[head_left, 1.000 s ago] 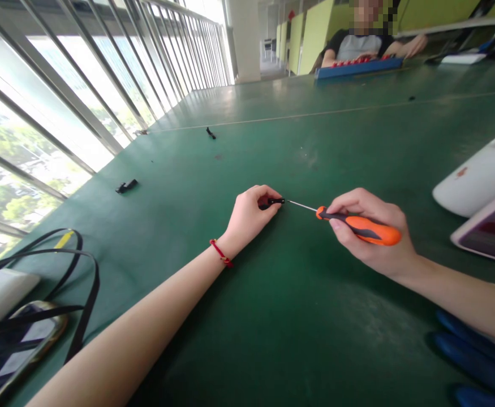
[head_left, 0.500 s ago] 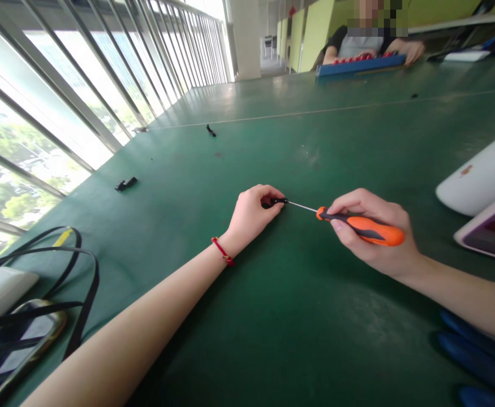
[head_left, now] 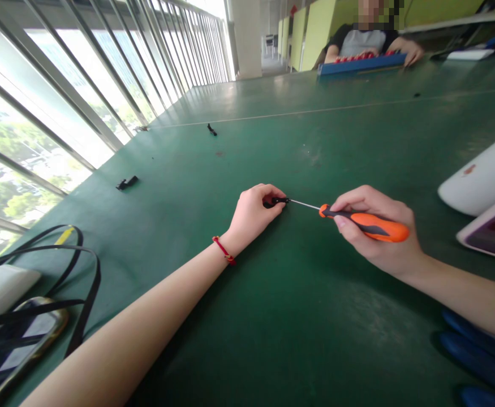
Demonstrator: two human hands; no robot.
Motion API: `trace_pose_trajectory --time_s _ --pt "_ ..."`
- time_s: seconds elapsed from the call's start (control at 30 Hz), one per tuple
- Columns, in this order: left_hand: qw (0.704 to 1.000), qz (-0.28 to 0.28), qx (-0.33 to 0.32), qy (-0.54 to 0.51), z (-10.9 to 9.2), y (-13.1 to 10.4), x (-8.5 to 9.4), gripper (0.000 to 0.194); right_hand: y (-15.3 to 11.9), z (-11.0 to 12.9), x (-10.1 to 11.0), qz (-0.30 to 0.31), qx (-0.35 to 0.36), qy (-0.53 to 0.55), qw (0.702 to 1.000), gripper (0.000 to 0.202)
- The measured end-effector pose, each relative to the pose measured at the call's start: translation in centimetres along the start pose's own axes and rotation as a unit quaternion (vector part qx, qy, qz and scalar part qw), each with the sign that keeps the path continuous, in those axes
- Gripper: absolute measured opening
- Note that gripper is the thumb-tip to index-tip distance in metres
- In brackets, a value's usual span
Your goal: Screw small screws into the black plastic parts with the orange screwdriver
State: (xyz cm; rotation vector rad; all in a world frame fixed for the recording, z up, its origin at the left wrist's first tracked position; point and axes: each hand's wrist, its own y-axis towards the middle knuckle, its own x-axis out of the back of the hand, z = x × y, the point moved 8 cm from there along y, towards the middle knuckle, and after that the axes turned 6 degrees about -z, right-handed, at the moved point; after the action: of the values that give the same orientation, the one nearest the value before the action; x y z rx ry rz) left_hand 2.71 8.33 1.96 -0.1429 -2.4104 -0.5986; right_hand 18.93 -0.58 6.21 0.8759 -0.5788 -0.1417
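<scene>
Pinching a small, narrow black part point(head_left: 279, 200): left hand point(head_left: 253, 217). Fingers curled round an orange-and-grey, metal-shafted screwdriver point(head_left: 372, 224): right hand point(head_left: 385, 251). Sideways pressure could skid it off the part.

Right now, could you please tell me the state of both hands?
Left hand: closed, pinching a small black part.
Right hand: closed, holding an orange-handled screwdriver.

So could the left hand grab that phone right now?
Probably not freely: the left hand is holding a small black piece, and a black cord lies across the phone.
</scene>
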Motion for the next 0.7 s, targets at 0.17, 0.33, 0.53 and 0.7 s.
trace_pose_trajectory --time_s 0.17,0.33,0.53,0.7 --pt "1.0 -0.001 -0.004 0.003 -0.02 -0.01 -0.03 0.014 0.1 0.07 -0.12 0.014 0.008 -0.005 1.0 0.012" --pt "1.0 -0.004 -0.007 0.007 -0.15 0.0 0.02 0.014 0.16 0.16 -0.06 0.012 0.002 -0.001 1.0 0.011" --pt "1.0 -0.004 -0.003 0.014 -0.12 -0.03 0.05 0.013 0.06 -0.15 0.0 0.005 -0.018 -0.002 1.0 0.009" --pt "1.0 -0.003 -0.002 0.008 -0.05 0.0 0.03 0.013 -0.02 -0.42 -0.17 0.014 -0.027 0.004 1.0 0.009"
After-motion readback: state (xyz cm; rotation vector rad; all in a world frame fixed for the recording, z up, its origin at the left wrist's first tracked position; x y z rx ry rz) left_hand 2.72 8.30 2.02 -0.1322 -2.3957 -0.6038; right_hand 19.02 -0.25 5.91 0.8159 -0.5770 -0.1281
